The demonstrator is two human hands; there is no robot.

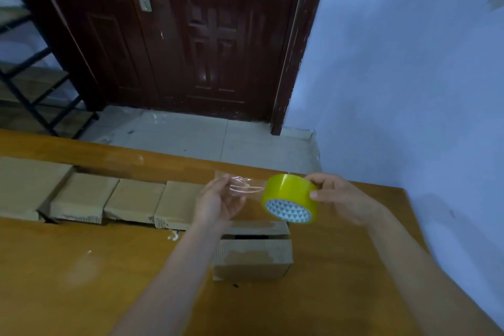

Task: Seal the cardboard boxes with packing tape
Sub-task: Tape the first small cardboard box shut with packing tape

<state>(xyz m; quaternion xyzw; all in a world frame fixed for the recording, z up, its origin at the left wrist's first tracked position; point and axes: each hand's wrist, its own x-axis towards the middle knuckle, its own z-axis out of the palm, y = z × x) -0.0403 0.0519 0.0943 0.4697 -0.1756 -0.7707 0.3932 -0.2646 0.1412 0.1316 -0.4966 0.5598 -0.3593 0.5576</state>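
At nine o'clock on the orange-brown wooden table (81, 267) lies a row of flattened brown cardboard boxes (109, 196), side by side and overlapping at their edges. Toward the centre, the person's left hand (218, 200) is raised above the table, its fingers (227, 181) curled and pinching the free end of a clear strip of tape (245, 185) drawn out from the roll. Below the hands, at six o'clock, a small brown cardboard box (253, 254) stands on the table, a dark gap showing between its top flaps. At three o'clock of the left hand, the right hand (335, 196) grips the round yellow roll of packing tape (290, 198), thumb and fingers curled round its outer band.
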